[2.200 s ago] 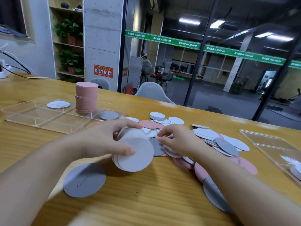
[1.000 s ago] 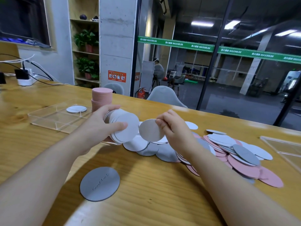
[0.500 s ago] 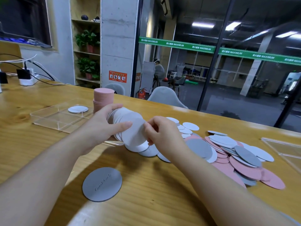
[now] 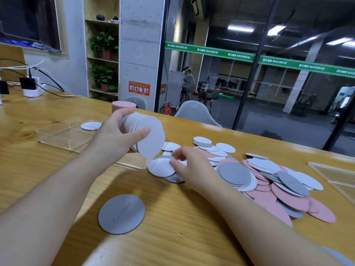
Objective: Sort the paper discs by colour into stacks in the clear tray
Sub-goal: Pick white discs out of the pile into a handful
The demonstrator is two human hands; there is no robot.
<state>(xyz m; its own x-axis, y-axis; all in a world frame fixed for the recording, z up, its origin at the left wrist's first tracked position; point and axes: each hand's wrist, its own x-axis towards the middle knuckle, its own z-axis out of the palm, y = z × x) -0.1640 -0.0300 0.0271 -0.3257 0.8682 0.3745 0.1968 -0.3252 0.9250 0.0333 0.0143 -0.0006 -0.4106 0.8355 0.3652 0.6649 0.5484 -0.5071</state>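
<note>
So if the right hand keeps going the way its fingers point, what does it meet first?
The right hand points left and down at the white disc lying at the pile's near-left edge; its fingertips look on or just short of it, though motion blur leaves contact unclear.

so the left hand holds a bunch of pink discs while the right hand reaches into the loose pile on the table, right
Not quite: the head view shows the bunch of round paper discs in the left hand is white, not pink. The right hand does reach into the loose pile of discs.
</note>
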